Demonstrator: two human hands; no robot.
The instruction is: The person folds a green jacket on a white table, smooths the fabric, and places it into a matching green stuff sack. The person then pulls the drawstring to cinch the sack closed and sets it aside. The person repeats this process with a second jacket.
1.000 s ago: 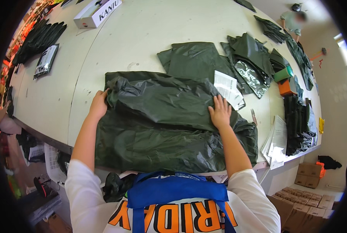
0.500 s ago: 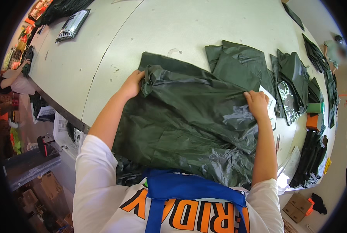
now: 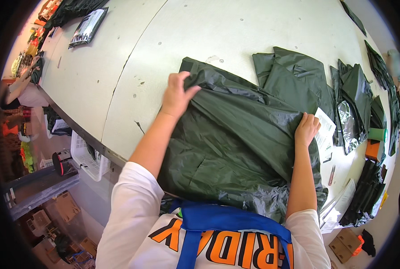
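A dark green, shiny waterproof garment (image 3: 236, 143), partly folded, lies spread on the table before me and reaches to my waist. Its exact cut cannot be made out. At its upper left corner, my left hand (image 3: 178, 96) rests with thumb and fingers apart, the fingertips by the folded edge. My right hand (image 3: 306, 128) pinches the garment's right edge, with its fingers closed. Just beyond that hand, a white printed sheet (image 3: 325, 127) sticks out beside more folded dark green garments (image 3: 294, 78).
To the right lie a clear plastic-bagged garment (image 3: 347, 123), an orange box (image 3: 374, 150) and a stack of dark packs (image 3: 365, 193). A bagged pack (image 3: 88, 28) sits at the far left. Below the table's left edge stands a white basket (image 3: 86, 157). Another person's arm (image 3: 21, 85) shows at far left.
My left hand has moved right and away from me, and its thumb has spread from the fingers. The garment's top layer has shifted toward its far edge. My right hand still pinches the right edge.
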